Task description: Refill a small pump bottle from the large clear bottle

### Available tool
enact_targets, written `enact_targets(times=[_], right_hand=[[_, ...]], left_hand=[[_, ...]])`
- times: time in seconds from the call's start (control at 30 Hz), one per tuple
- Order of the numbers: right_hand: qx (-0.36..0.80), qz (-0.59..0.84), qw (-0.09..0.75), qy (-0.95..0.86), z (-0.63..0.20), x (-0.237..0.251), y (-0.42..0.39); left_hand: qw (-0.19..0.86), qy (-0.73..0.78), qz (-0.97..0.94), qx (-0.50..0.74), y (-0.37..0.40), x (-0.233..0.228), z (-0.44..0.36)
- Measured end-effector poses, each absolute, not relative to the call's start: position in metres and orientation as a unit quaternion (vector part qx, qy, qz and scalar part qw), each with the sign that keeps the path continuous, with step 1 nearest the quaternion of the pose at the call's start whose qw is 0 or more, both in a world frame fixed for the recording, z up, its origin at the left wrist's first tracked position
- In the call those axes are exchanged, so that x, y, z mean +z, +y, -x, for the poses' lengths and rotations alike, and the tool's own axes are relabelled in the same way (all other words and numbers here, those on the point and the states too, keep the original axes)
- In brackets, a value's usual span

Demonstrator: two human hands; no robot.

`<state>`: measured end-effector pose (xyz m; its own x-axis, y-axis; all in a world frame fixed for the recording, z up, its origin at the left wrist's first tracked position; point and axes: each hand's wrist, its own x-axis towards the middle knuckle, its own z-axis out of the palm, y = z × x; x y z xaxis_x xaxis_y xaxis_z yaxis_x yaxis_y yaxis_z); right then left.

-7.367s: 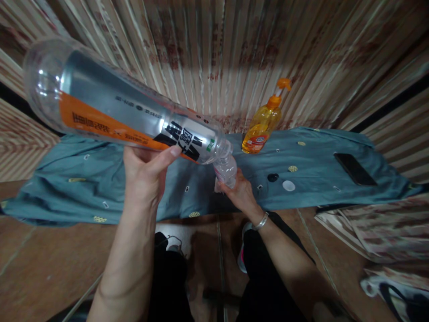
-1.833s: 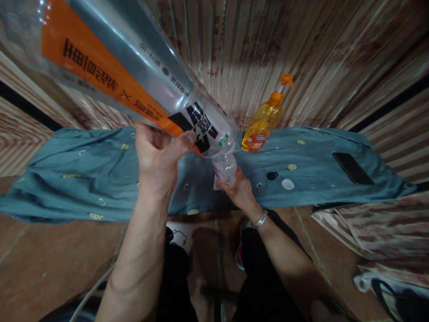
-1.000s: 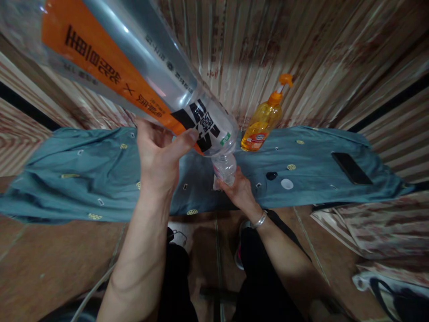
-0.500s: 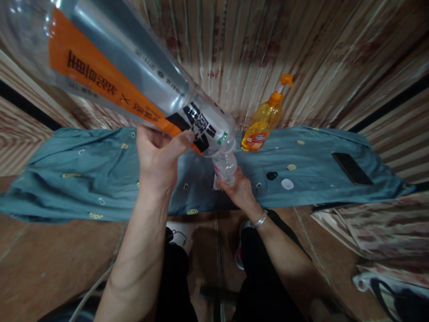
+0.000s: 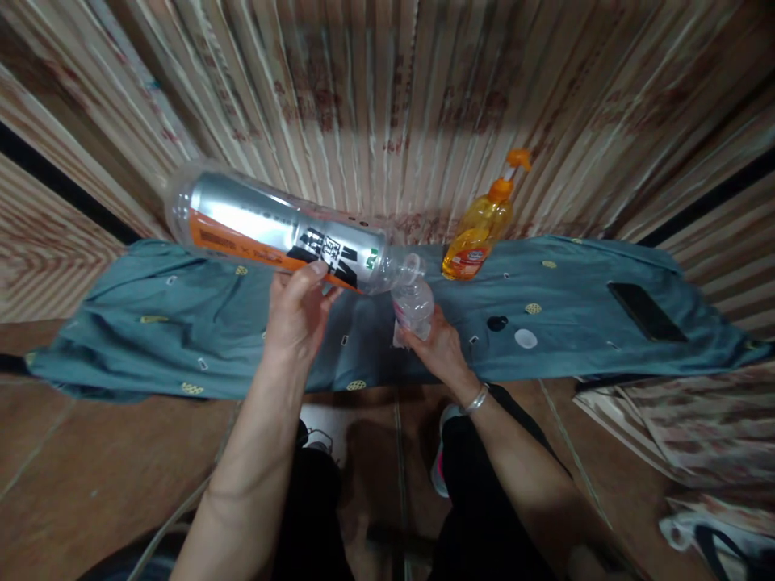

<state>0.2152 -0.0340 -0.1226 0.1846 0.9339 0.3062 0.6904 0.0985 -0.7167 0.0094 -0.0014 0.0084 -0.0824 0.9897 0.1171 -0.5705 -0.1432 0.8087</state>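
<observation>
Above the teal cloth (image 5: 151, 323) that covered the table, the left hand (image 5: 298, 311) was wrapped around the lower body of a large clear bottle (image 5: 272, 238) with a silver and orange label, holding it tipped nearly level so that its open mouth sat just over the mouth of a small clear bottle (image 5: 413, 305). The right hand (image 5: 439, 351), a bracelet at its wrist, was closed around the base of the small bottle, which stood slightly tilted on the cloth near the table's front edge. The two mouths looked close, perhaps touching, though the glare made it hard to tell. The big bottle appeared almost empty. To do this step well, it seemed wise to keep the small bottle firmly braced and upright, line the two necks up squarely, and raise the far end of the big bottle slowly so that any liquid ran in a thin stream rather than a gulp that could spill onto the cloth. Behind the small bottle, toward the striped wall, stood an orange pump bottle (image 5: 476, 234). To the right of the small bottle lay a black cap (image 5: 497, 323) and a white cap (image 5: 525, 338), and farther right a dark phone (image 5: 646, 311) rested flat on the cloth.
</observation>
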Motion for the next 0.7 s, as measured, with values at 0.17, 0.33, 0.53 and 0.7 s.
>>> enact_targets(times=[0.17, 0.33, 0.53, 0.7], right_hand=[[0.137, 0.642, 0.417, -0.629, -0.215, -0.125, -0.033], [0.147, 0.649, 0.416, -0.62, -0.215, -0.125, -0.033], [0.143, 0.639, 0.417, -0.63, -0.215, -0.124, -0.034], [0.142, 0.649, 0.408, -0.626, -0.215, -0.123, -0.034]], left_hand=[[0.617, 0.309, -0.287, 0.665, -0.001, 0.002, -0.008], [0.658, 0.311, -0.214, 0.652, -0.002, -0.004, -0.013], [0.692, 0.312, -0.128, 0.638, -0.003, -0.017, -0.019], [0.727, 0.309, -0.036, 0.612, -0.004, -0.027, -0.024]])
